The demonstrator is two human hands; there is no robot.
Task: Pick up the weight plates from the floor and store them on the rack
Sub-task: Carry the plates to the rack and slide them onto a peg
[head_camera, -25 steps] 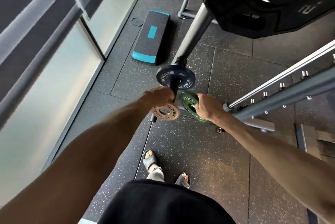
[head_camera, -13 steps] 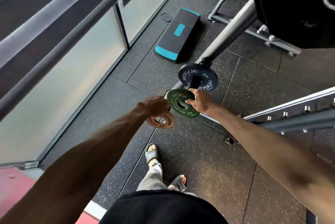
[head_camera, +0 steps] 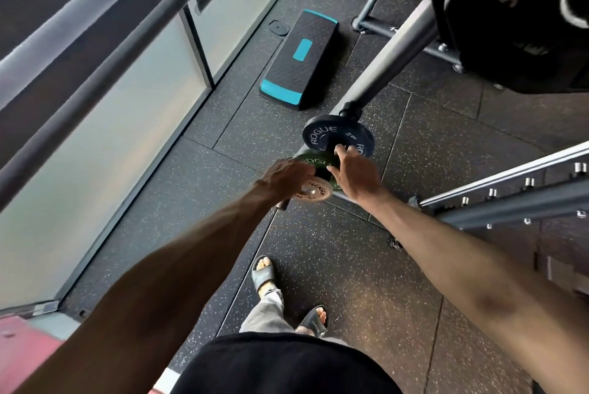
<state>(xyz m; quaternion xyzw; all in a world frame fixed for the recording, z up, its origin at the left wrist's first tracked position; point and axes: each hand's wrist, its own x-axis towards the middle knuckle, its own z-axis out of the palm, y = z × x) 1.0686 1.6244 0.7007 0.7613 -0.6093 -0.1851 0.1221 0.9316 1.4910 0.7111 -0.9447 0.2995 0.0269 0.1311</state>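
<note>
A dark blue Rogue plate sits on a low peg of the rack, at the foot of a silver upright. Just in front of it is a green Rogue plate, on the same peg line. My right hand grips it, thumb on its face and fingers over its far edge, reaching the blue plate's hub. My left hand holds a small pale Rogue plate by its rim, close in front of the green one. The black peg tip shows below my left hand.
A black and teal step platform lies on the rubber floor behind the rack. A large black plate hangs at the top right. A grey bolted rail runs off to the right. A glass wall lines the left. My sandalled feet stand below.
My right hand has carried the green plate up the peg until it sits against the blue plate. My left hand followed with the pale plate. The view has swung left.
</note>
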